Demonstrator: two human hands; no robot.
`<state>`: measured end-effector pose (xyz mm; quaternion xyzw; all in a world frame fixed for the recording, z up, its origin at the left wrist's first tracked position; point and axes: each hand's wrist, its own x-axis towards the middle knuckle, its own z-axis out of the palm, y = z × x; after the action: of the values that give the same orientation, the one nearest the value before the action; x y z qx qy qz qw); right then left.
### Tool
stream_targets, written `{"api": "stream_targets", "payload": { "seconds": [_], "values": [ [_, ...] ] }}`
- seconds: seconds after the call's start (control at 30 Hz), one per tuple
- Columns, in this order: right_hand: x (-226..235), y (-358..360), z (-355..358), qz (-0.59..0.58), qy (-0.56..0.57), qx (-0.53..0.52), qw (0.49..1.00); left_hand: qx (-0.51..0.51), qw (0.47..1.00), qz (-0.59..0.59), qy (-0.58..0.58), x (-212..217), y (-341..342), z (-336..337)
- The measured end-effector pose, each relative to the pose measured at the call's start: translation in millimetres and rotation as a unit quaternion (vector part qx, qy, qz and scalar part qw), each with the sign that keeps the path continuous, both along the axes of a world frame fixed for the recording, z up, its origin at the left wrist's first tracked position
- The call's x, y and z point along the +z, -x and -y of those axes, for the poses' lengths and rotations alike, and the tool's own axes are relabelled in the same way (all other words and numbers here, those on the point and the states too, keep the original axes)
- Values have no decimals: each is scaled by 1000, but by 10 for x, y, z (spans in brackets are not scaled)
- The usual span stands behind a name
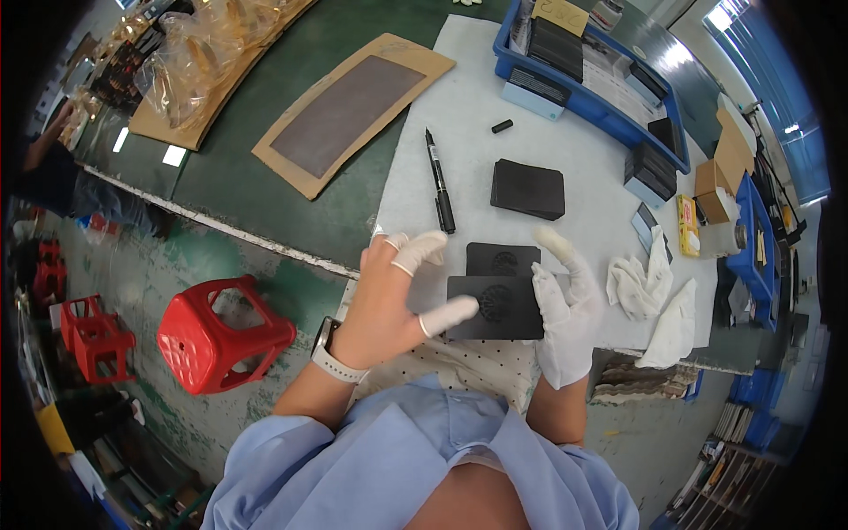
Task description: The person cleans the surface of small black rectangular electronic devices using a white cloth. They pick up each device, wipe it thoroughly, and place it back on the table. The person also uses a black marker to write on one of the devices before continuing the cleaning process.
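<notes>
A flat black card (517, 325) with a round embossed emblem is in front of me, near the table's front edge. My right hand (570, 309), in a white glove, grips its right edge; the fingers behind it are partly hidden. My left hand (389, 296), with white finger cots on several fingers, is open, its thumb close to the card's left side. Another black card (499, 256) with a similar emblem lies just beyond, partly covered. Farther back sits a stack of black cards (528, 188). Left of the stack lies an uncapped black marker pen (439, 181), its cap (502, 126) apart.
A blue tray (596, 102) with black cards and boxes stands at the back right. White cloths (640, 287) and a glass jar (723, 239) lie to the right. Cardboard with a dark sheet (349, 115) is at the left. Red stools (199, 336) stand on the floor.
</notes>
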<state>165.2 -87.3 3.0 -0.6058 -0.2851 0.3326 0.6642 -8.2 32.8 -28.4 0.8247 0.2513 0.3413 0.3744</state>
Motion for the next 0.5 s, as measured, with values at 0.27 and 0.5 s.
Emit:
{"api": "stream_targets", "payload": {
  "seconds": [0.27, 0.5],
  "values": [
    [18, 8, 11, -13, 0, -29, 999, 90, 995, 42, 18, 8, 39, -126],
    [65, 63, 2, -22, 7, -4, 1000, 31, 998, 39, -39, 99, -43, 9]
  ]
}}
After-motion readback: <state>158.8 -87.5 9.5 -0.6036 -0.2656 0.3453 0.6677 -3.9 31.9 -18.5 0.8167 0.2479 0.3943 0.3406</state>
